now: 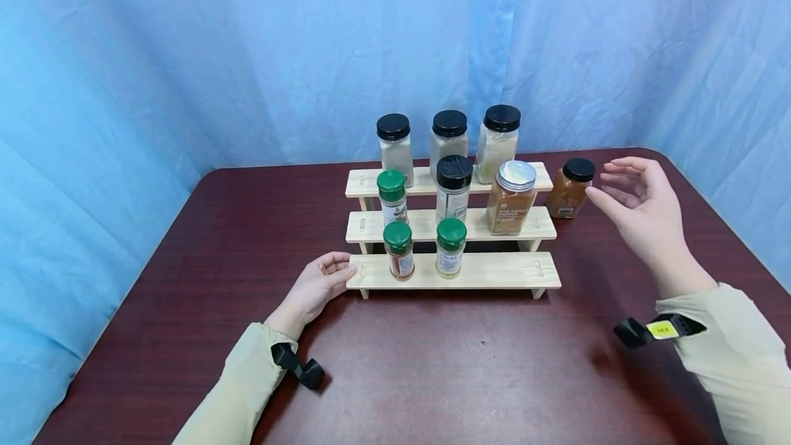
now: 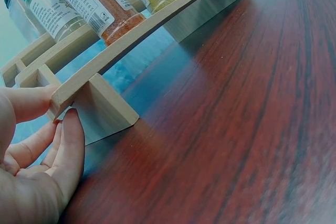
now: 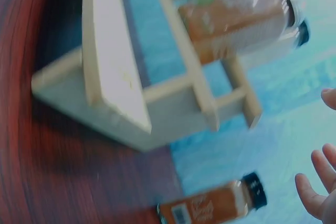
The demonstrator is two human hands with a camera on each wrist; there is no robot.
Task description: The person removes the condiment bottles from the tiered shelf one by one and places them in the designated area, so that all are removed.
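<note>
Spice rack (image 1: pixel 494 271), pinched by the left hand (image 1: pixel 316 287), could shed bottles (image 1: pixel 399 256) if tugged; the right hand (image 1: pixel 650 215), fingers loose, seems clear of the brown jar (image 1: pixel 566 194).

blue curtain (image 1: pixel 309 53) wrapping from 8 through 12 to 3 o'clock, dark red wood-grain table (image 1: pixel 432 369) filling 6, three black-lidded jars (image 1: pixel 449 147) in back row from 12 to 2, silver-lidded jar (image 1: pixel 511 211) at 3, black-capped shaker (image 1: pixel 453 201) closer in at 3, green-capped bottles (image 1: pixel 450 253) at centre, 6 and 4.
</note>
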